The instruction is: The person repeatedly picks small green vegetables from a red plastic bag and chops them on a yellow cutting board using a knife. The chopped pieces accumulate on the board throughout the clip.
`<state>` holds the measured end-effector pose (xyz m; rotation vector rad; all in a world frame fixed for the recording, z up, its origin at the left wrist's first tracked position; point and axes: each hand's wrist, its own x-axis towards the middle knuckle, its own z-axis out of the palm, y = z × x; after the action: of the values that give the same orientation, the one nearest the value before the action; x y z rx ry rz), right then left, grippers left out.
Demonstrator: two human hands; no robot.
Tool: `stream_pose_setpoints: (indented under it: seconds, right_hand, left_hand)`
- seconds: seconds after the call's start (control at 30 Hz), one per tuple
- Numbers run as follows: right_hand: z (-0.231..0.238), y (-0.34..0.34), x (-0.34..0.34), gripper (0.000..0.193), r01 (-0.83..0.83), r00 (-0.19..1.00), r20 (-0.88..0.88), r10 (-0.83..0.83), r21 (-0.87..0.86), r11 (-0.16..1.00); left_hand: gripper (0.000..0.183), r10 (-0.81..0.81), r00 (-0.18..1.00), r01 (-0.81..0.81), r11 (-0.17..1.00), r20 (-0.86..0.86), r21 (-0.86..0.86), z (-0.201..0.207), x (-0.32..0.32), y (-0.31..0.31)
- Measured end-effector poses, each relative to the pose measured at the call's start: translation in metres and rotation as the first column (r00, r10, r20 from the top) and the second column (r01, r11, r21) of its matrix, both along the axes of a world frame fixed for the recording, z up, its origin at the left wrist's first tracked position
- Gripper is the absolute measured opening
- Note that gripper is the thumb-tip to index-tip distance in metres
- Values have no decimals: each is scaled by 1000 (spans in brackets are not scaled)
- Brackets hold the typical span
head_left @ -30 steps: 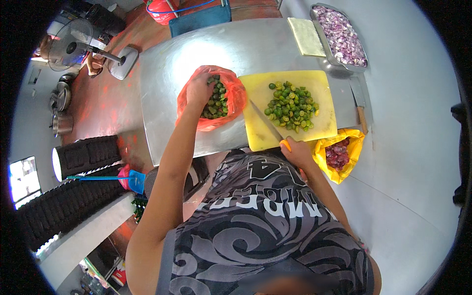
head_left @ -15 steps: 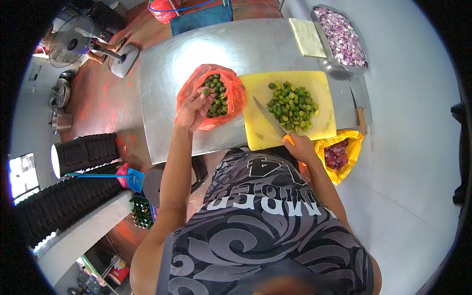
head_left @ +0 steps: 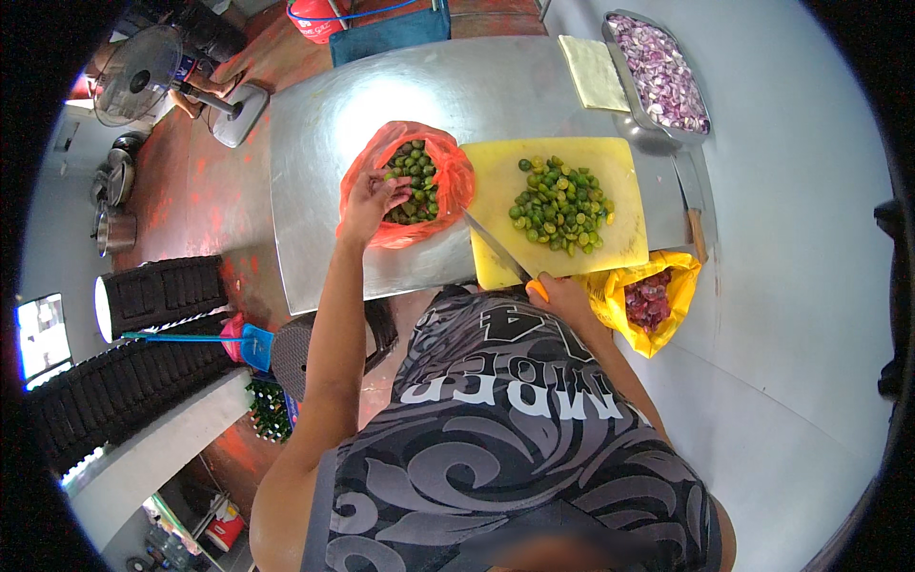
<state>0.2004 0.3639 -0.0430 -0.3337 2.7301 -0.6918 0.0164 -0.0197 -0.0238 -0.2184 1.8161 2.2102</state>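
My left hand (head_left: pixel 375 202) reaches into a red plastic bag (head_left: pixel 457 176) of small green limes (head_left: pixel 419 205). Its fingers are spread over the fruit, and no lime shows clearly gripped in them. My right hand (head_left: pixel 564 297) is closed round the orange handle of a knife (head_left: pixel 505 253). The blade slants up and left across the near left corner of a yellow cutting board (head_left: pixel 624 172), its tip close to the bag's edge. On the board lies a pile of cut limes (head_left: pixel 567 210), green with some yellow cut faces showing.
Beside the board at the right are a yellow bag (head_left: pixel 681 315) of dark red pieces and a second knife (head_left: pixel 697 224) with a wooden handle. A metal tray (head_left: pixel 610 48) of chopped purple onions stands at the far right, by a pale folded cloth (head_left: pixel 591 71). The steel table (head_left: pixel 315 191) carries these.
The left hand has gone from holding a lime above the bag to spread fingers among the limes. The knife and right hand have shifted left, toward the bag.
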Motion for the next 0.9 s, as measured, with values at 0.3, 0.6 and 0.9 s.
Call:
stream_pose_setpoints:
  seconds: [0.3, 0.6, 0.9]
  right_hand:
    - [11, 4, 1, 36, 212, 977, -25, -211, 115, 970]
    - [-1, -4, 14, 35, 178, 979, -129, -160, 137, 975]
    - [12, 1, 28, 35, 121, 977, -189, -95, 130, 984]
  left_hand:
    - [28, -71, 985, -8, 895, -159, -446, 32, 21, 16]
    - [32, -343, 895, 139, 823, -287, -550, -24, 84, 137]
    - [27, -363, 823, 0, 769, -437, -639, -29, 94, 151]
